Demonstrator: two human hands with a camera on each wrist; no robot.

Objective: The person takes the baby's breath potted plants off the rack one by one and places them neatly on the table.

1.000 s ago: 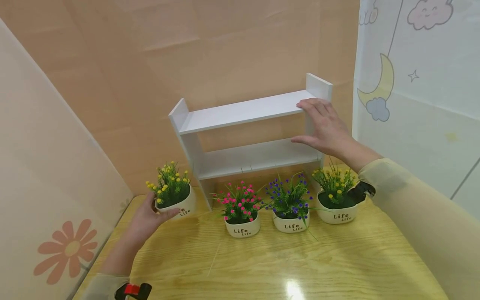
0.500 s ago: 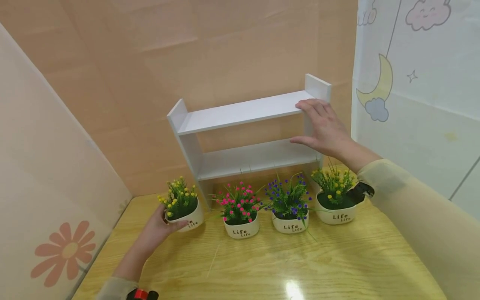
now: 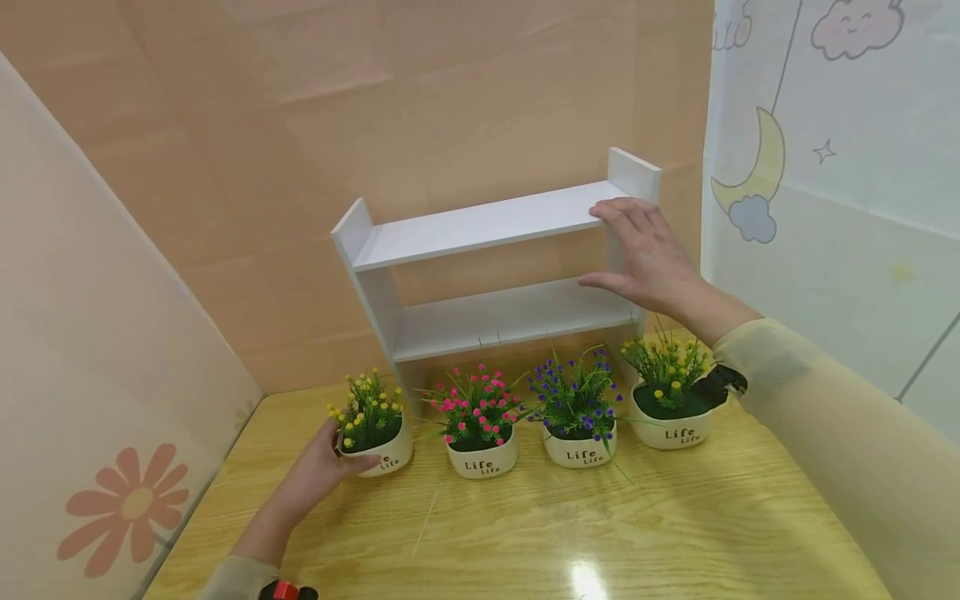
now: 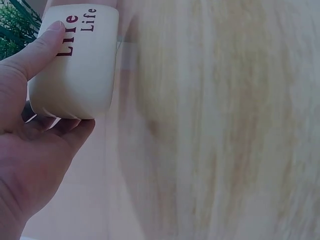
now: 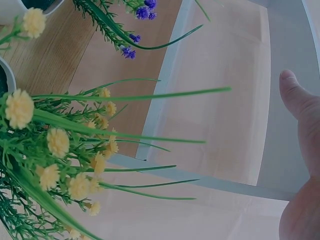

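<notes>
At the left end of a row of pots, my left hand (image 3: 317, 468) grips a white pot with yellow flowers (image 3: 367, 417). Its thumb lies across the lettered front of the pot (image 4: 82, 75), the fingers behind it. Whether this pot's base touches the table I cannot tell. My right hand (image 3: 648, 254) rests its fingertips on the top board of the white two-tier shelf (image 3: 487, 225), near the right upright. The thumb of that hand points left, apart from the lower board. In the right wrist view only part of the right hand (image 5: 305, 145) shows.
Pots with pink flowers (image 3: 482, 454), purple flowers (image 3: 581, 450) and yellow flowers (image 3: 671, 425) stand on the wooden table (image 3: 480, 542) before the shelf. The right forearm passes close to the last one. A printed wall sheet (image 3: 832, 233) bounds the right side.
My left hand has moved right and lower with the yellow-flowered pot, closer to the pink-flowered one. The right hand stays in place on the shelf.
</notes>
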